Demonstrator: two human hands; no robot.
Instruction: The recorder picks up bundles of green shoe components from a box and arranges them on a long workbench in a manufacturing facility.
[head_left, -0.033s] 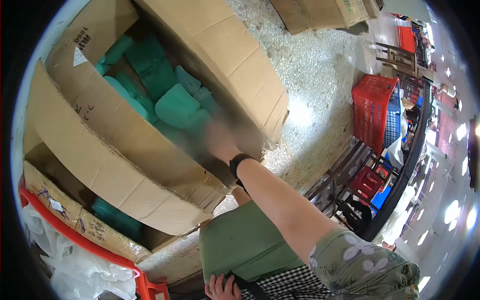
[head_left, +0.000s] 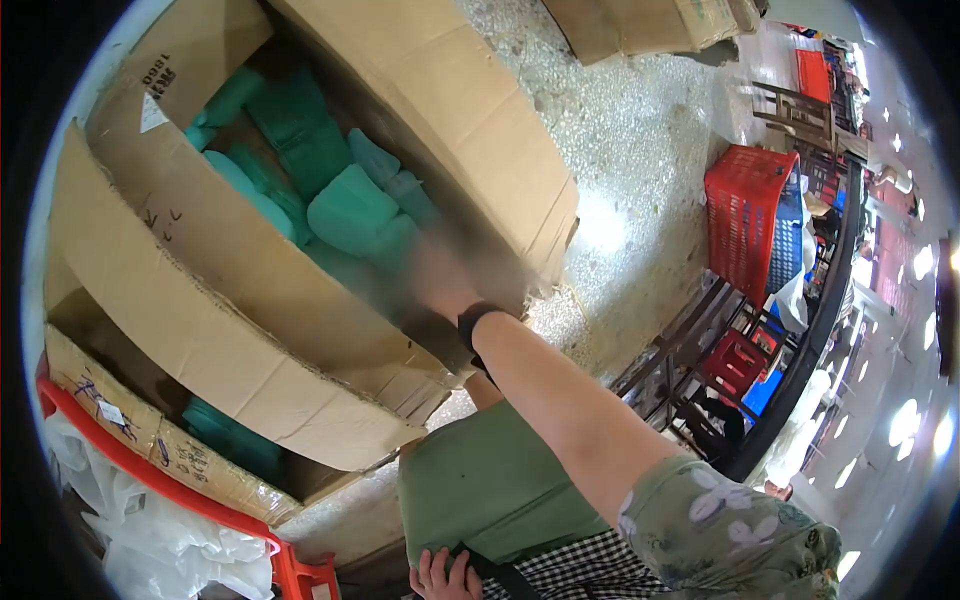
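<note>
Teal packs point(head_left: 350, 210) are what the right hand point(head_left: 440, 275) is going for: they sit piled inside a big open box point(head_left: 250, 290), mostly toward its far left corner, with a few more near the middle. That hand is reaching over the box's near right edge, but it's a total motion-blur smear, so I can't tell if the fingers are spread or closed, or whether they're on a pack at all. It looks to be right next to the closest packs. Black band point(head_left: 478, 322) on the wrist, floral sleeve point(head_left: 730, 540) further up the arm.

Closest to the camera, the left hand point(head_left: 445, 577) is down at the bottom edge, fingers curled onto the near edge of a green cushion point(head_left: 490, 485), with a black strap just beside it. The cushion sits just off the box's near right corner.

On the left there's a second box point(head_left: 130, 415) below the big one, with more teal stuff visible inside, and a red rail point(head_left: 180, 490) with white plastic bags point(head_left: 150, 550) along its near side.

Further out on the right, a red crate point(head_left: 745, 215) stands on the speckled floor point(head_left: 640, 140) next to metal racks. Another box point(head_left: 640, 25) lies at the far edge.
</note>
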